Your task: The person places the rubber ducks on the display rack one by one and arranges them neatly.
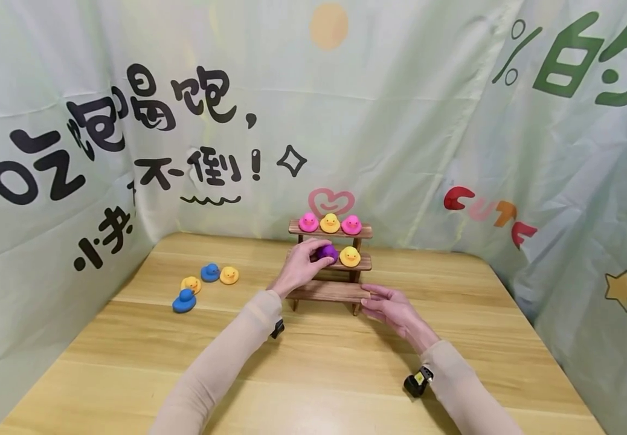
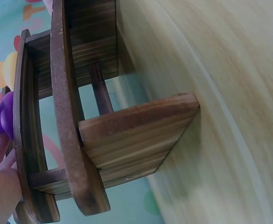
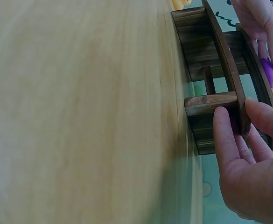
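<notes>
A small three-tier wooden stand (image 1: 330,292) stands on the table. My left hand (image 1: 304,263) pinches a purple rubber duck (image 1: 327,254) at the middle shelf, beside a yellow rubber duck (image 1: 350,257). In the left wrist view the purple duck (image 2: 5,114) is partly cut off by the frame edge. My right hand (image 1: 394,309) grips the right end of the lowest shelf; in the right wrist view thumb and fingers (image 3: 226,135) lie on either side of the wood. The top shelf carries a pink duck (image 1: 308,222), a yellow duck (image 1: 330,223) and another pink duck (image 1: 351,225).
To the left of the stand, two blue ducks, one at the front (image 1: 185,301) and one behind (image 1: 210,272), lie with two yellow ducks, one nearer (image 1: 191,284) and one farther (image 1: 229,275). A printed curtain (image 1: 389,133) hangs behind and along both sides of the wooden table (image 1: 313,374).
</notes>
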The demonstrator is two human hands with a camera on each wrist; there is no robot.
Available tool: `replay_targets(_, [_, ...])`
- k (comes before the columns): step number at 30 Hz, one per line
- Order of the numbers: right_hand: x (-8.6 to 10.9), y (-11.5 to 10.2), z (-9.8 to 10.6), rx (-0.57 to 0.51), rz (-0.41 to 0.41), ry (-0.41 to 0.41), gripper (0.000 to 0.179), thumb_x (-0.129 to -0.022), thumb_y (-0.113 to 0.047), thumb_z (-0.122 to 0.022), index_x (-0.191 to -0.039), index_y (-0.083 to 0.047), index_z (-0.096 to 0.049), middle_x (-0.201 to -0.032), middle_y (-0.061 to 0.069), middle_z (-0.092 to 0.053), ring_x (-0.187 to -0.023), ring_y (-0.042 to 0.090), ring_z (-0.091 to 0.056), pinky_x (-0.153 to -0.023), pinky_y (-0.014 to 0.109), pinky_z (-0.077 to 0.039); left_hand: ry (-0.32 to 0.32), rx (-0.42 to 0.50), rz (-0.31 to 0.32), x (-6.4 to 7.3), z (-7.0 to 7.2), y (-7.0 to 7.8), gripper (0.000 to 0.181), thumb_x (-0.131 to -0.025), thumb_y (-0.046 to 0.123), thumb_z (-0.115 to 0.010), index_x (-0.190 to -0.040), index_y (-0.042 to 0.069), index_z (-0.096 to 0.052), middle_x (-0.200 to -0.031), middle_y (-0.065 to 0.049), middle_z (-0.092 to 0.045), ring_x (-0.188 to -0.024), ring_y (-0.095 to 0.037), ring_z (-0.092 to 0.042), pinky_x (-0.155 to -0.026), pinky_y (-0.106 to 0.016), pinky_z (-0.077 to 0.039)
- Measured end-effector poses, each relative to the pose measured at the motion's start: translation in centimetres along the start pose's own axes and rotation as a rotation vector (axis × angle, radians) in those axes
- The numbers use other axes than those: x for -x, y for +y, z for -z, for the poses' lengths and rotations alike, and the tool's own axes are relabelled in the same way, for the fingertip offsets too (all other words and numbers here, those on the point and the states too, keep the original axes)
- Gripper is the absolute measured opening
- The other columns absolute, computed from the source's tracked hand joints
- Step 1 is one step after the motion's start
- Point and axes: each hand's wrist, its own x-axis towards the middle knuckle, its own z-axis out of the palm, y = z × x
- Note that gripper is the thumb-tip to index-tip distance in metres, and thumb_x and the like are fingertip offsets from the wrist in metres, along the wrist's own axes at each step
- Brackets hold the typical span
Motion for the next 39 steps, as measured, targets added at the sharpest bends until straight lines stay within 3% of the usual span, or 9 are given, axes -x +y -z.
replay_targets(9, [0.1,-0.1,0.2,0.011,0.008,-0.019,0.060,-0.091,0.003,-0.063,-0.146,0.006,-0.038,-0.122,0.016,-0.045,-0.098,0.017,-0.067,-0.097,0.033,-0.052,-0.013,-0.012,0.000,0.0,0.0,-0.1,0.045,-0.090,0.029,-0.072,-0.131,0.013,-0.062,-0.121,-0.005,-0.066,-0.112,-0.024,-0.061,-0.095,-0.040,-0.051])
replay_targets(21, [0.2,-0.1,0.2,0.026,0.016,-0.014,0.059,-0.092,0.001,-0.063,-0.145,0.005,-0.039,-0.116,0.013,-0.052,-0.100,0.018,-0.067,-0.097,0.034,-0.052,-0.006,-0.018,-0.014,0.0,0.0,-0.1,0.048,-0.087,0.030,-0.076,-0.130,0.015,-0.062,-0.124,-0.005,-0.065,-0.114,-0.024,-0.060,-0.098,-0.040,-0.049])
replay_targets(31, [0.2,0.0,0.0,0.025,0.021,-0.012,0.060,-0.090,0.001,-0.065,-0.145,0.006,-0.040,-0.117,0.014,-0.050,-0.099,0.018,-0.067,-0.096,0.034,-0.053,0.041,0.195,-0.039,0.6,0.6,-1.0,0.049,-0.083,0.019,-0.079,-0.128,0.009,-0.062,-0.126,-0.011,-0.062,-0.111,-0.027,-0.064,-0.096,-0.034,-0.053])
replay_targets(36, [0.3,0.0,0.1,0.023,0.033,-0.036,0.061,-0.090,-0.001,-0.067,-0.144,0.007,-0.040,-0.117,0.011,-0.050,-0.098,0.016,-0.067,-0.094,0.032,-0.054,0.133,0.235,-0.049,1.2,1.5,-1.6,0.038,-0.084,0.018,-0.079,-0.118,0.009,-0.067,-0.109,-0.008,-0.070,-0.095,-0.023,-0.068,-0.085,-0.034,-0.057])
replay_targets(39, [0.3,-0.1,0.2,0.023,0.035,-0.040,0.062,-0.089,-0.001,-0.068,-0.144,0.006,-0.040,-0.118,0.012,-0.050,-0.099,0.016,-0.067,-0.094,0.031,-0.054,0.153,0.244,-0.024,1.4,2.5,-1.9,0.027,-0.084,0.018,-0.078,-0.109,0.009,-0.071,-0.095,-0.006,-0.073,-0.082,-0.017,-0.068,-0.075,-0.030,-0.057])
